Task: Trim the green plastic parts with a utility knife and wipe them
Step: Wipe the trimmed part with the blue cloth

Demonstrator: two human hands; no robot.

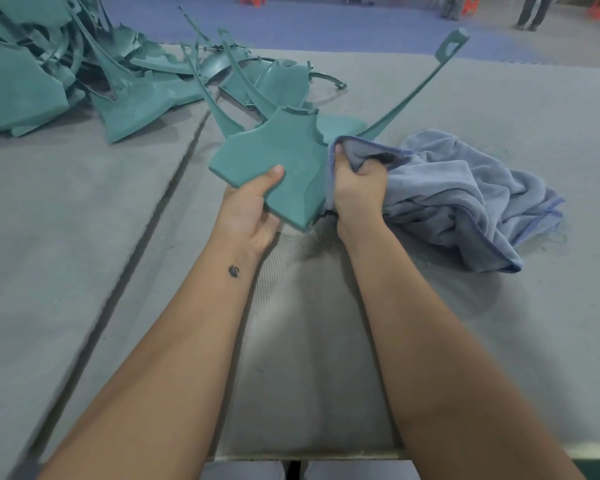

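A green plastic part (284, 157) with a broad flat body and long thin arms is held up over the grey table (84, 209). My left hand (250, 209) grips its near lower edge, thumb on top. My right hand (357, 188) clutches a bunched blue towel (458, 195) and presses it against the part's right side. One long arm with a looped end (452, 46) sticks up to the right. No utility knife is visible.
A heap of green plastic parts (49, 74) covers the table's far left and middle back. The rest of the towel lies on the table to the right. A dark seam (146, 230) runs diagonally through the grey mat. A person's legs (534, 12) stand far back.
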